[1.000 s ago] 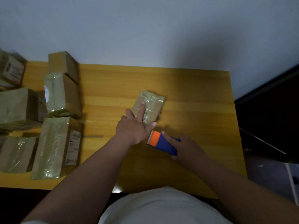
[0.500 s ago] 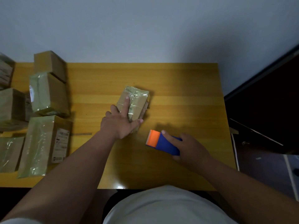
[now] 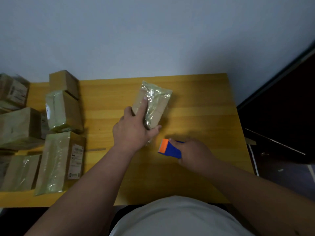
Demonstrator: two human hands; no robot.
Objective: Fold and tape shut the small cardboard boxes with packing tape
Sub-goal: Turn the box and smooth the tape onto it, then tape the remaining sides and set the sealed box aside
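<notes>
Fingers (image 3: 142,106) of your left hand (image 3: 131,132) press flat on the small box (image 3: 154,103) — light, slick with tape — near the tabletop (image 3: 196,99) far edge; take its cardboard sides; right hand (image 3: 192,154) grips the blue cutter (image 3: 168,149).

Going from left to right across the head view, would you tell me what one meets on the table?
Pile of taped boxes → left hand pressing the small taped box → blue and orange tape cutter → right hand gripping it.
</notes>
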